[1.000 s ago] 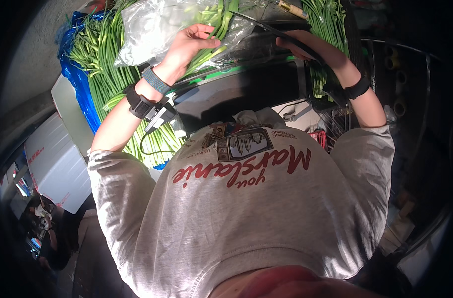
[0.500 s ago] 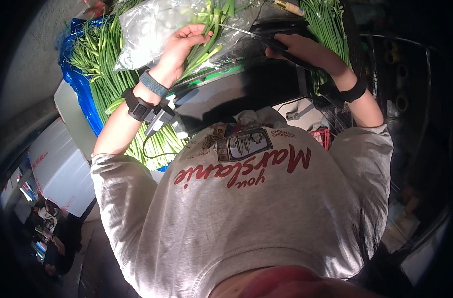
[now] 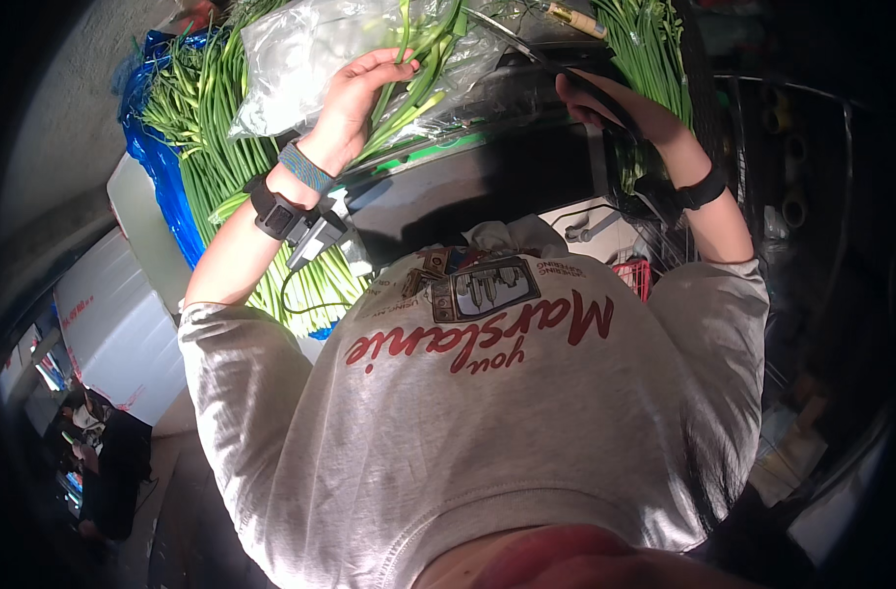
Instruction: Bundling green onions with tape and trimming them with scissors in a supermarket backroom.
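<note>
shirt: light grey tee [image 3: 487,432], red script lettering, printed picture on chest | left wrist: blue woven band [image 3: 305,167], black strap with cabled device [image 3: 289,222] | right wrist: black band [image 3: 701,188]

At the top of the frame the left hand [image 3: 357,90] lies on long green stalks [image 3: 420,74] that rest on a clear plastic bag [image 3: 300,54]. To the upper right, the right hand [image 3: 620,103] grips a dark tool [image 3: 566,71]. More green stalks [image 3: 207,137] lie piled at upper left on blue sheeting [image 3: 158,167]. A white box [image 3: 114,334] sits at left.
</note>
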Motion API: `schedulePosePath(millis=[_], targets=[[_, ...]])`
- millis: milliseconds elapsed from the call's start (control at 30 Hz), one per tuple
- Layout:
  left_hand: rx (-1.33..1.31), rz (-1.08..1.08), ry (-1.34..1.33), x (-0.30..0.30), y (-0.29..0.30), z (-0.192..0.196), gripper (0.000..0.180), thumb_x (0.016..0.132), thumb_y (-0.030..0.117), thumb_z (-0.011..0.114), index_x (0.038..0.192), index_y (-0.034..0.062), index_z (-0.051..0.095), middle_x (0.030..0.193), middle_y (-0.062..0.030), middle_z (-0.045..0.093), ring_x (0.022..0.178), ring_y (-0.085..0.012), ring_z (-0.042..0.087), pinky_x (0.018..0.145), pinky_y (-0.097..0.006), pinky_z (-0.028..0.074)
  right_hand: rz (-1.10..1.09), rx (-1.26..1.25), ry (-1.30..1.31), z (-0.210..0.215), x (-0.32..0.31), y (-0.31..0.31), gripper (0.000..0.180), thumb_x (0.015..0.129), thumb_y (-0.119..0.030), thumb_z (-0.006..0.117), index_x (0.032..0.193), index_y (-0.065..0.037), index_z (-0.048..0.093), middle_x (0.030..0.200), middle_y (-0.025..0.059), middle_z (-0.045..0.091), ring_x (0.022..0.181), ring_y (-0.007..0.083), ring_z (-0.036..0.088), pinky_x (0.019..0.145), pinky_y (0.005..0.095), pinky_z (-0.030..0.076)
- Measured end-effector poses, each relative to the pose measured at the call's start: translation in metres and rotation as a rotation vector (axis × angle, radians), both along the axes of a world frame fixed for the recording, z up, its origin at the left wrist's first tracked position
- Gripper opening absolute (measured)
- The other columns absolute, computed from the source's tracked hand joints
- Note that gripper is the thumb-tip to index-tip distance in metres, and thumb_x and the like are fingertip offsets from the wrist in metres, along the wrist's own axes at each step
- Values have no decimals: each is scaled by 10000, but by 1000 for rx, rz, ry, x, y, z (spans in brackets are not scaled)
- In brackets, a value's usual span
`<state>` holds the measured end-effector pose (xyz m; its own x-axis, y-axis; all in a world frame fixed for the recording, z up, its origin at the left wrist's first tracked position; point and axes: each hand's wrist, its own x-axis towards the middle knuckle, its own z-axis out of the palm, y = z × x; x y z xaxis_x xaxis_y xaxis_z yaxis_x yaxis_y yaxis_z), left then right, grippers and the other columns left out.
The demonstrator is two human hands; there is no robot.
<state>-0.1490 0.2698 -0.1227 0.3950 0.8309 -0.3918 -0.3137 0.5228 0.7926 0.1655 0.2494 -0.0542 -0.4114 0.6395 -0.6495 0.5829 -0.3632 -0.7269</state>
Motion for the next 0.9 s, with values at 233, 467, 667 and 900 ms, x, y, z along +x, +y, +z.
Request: schedulePosePath(millis=[233, 467, 667, 900], targets=[[-41, 13, -26, -1, -2, 1, 237, 813, 57, 584, 1045, 11, 596, 963, -48, 631, 934, -128, 566, 861, -250, 426, -108, -25, 139, -1, -10, -3, 584, 778, -684, 484, 889, -117, 566, 598, -59, 420, 498, 28, 365, 466, 187, 278], [-50, -42, -37, -1, -5, 5, 224, 803, 30, 595, 1026, 8, 607, 934, -55, 639, 863, -109, 590, 807, -226, 447, -4, 26, -9, 10, -22, -5, 469, 827, -603, 493, 732, -146, 541, 558, -64, 404, 473, 24, 363, 440, 188, 260], [8, -47, 20, -2, -8, -2, 203, 797, 12, 605, 999, 12, 612, 920, -44, 642, 844, -94, 592, 785, -210, 446, 79, 82, 13, 7, -20, -7, 483, 845, -587, 478, 682, -133, 490, 532, -56, 387, 453, 26, 345, 433, 197, 248], [90, -60, 59, 1, -9, -4, 171, 767, -35, 611, 934, 6, 604, 879, -44, 638, 793, -93, 591, 758, -218, 450, 35, 84, -72, 15, -9, 4, 419, 934, -455, 406, 706, -103, 414, 597, -51, 368, 526, 35, 348, 506, 191, 278]])
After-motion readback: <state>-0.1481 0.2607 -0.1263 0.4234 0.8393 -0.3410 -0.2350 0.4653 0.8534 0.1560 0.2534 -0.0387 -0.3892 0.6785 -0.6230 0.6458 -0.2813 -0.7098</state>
